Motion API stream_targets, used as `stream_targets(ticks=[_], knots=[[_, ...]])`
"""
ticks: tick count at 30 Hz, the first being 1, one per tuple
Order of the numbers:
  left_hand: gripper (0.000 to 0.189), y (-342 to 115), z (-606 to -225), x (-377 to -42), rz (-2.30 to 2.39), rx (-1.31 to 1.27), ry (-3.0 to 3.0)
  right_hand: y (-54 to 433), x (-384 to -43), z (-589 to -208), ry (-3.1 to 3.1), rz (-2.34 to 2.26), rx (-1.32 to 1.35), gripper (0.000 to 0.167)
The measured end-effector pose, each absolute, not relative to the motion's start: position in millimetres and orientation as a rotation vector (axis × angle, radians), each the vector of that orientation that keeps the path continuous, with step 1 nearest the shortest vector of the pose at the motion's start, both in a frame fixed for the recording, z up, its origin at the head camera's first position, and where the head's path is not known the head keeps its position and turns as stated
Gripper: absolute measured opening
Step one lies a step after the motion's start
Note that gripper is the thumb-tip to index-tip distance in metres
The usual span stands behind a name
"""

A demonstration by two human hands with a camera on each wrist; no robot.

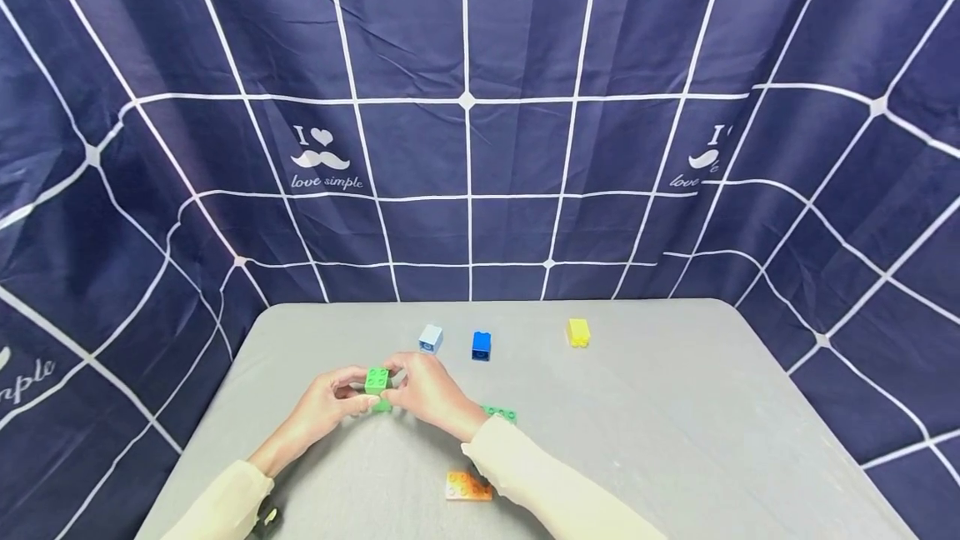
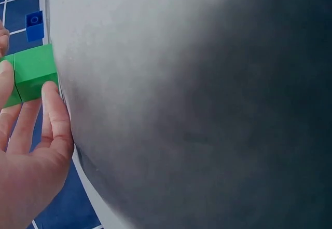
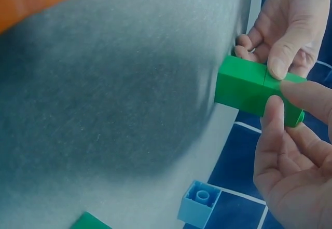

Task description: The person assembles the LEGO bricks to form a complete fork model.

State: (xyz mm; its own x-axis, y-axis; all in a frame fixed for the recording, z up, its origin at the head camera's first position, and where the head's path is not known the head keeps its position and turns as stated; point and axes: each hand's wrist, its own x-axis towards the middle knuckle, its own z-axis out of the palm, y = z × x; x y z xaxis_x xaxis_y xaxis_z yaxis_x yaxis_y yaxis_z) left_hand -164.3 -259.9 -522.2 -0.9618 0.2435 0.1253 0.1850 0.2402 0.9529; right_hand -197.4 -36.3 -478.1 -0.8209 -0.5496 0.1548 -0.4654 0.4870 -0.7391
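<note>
Two green building bricks stand stacked, the upper brick (image 1: pixel 377 380) with studs on top and the lower brick (image 3: pixel 241 81) on the tabletop side. A thin seam shows where they meet. My left hand (image 1: pixel 324 401) holds the stack from the left, its thumb near the seam. From the other side, my right hand (image 1: pixel 431 390) pinches the upper brick between thumb and fingers. Fingers hide part of the lower brick in the head view.
Behind the hands lie a light blue brick (image 1: pixel 431 338), a dark blue brick (image 1: pixel 482 346) and a yellow brick (image 1: pixel 578 332). A darker green brick (image 1: pixel 500 414) and an orange brick (image 1: pixel 468 487) are near the right forearm. The grey table (image 1: pixel 675 423) meets a blue checked curtain (image 1: pixel 517 148).
</note>
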Motion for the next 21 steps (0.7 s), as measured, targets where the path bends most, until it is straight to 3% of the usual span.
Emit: stream_targets(ticks=[21], knots=[[0.035,-258.4,-521.9,-163.4,1.803,0.354,2.490,-36.8,-199.3,-475.5,2.579,-1.276,-0.862,0.022]])
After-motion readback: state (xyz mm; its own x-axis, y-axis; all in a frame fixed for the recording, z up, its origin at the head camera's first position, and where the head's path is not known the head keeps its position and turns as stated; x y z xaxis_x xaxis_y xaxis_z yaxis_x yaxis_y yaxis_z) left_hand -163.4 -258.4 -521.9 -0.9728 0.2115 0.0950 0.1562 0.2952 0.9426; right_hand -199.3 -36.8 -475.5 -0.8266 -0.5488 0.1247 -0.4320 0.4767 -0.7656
